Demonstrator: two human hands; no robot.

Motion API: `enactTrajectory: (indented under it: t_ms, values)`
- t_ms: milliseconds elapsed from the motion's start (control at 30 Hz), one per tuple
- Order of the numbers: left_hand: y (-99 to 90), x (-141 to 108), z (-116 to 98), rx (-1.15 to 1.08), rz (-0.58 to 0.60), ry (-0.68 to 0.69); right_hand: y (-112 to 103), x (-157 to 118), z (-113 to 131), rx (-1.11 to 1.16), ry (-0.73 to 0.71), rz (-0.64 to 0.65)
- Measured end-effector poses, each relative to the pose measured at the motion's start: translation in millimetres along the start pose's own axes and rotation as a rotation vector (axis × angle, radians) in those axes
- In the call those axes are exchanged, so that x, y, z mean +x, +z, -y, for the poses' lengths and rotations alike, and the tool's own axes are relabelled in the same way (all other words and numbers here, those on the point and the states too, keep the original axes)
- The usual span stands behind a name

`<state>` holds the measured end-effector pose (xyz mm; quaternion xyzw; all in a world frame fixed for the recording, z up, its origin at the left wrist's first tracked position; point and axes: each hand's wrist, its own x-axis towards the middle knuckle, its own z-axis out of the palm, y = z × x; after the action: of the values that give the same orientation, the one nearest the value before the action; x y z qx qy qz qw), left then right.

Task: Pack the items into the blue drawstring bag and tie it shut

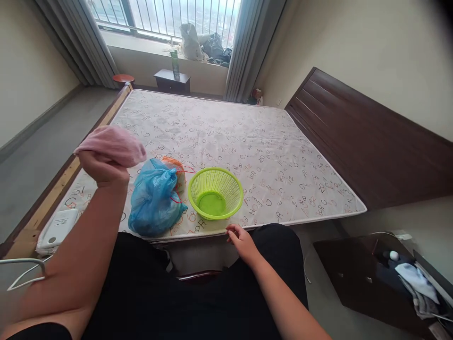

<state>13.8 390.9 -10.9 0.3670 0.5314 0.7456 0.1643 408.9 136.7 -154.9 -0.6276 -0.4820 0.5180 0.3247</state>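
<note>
My left hand is raised over the left side of the mattress, gripping a folded pink cloth that covers most of its fingers. Below and to the right of that hand sits a bulging blue plastic bag, its contents hidden. An orange bag with red strings lies partly behind it. Beside the bags stands a lime-green plastic basket with nothing in it. My right hand hangs by the mattress's front edge near my knee, fingers curled in, with nothing visible in them.
A white device with a cable rests on the mattress's left corner. The dark headboard rises at the right. A dark low table with cloths stands lower right. A nightstand holds a green bottle near the window.
</note>
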Motion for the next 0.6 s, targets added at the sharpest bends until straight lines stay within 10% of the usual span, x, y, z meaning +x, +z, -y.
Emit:
enactTrajectory:
  t_ms: [133, 300, 433, 600]
  values:
    - [23.2, -75.4, -42.8, -0.236, 0.231, -0.01, 9.5, 2.3, 0.2, 0.006, -0.031, -0.012]
    - [9.0, -160.9, -22.3, 0.313, 1.196, -0.124, 8.5, 0.9, 1.7, -0.06, -0.107, -0.095]
    - [-15.9, -197.4, 11.4, 0.601, 1.251, 0.007, -6.4, -2.6, -0.3, -0.167, -0.175, -0.307]
    - [-7.2, -210.9, 23.2, 0.647, 1.153, -0.305, -26.0, 6.2, -2.5, -0.381, -0.359, -0.529]
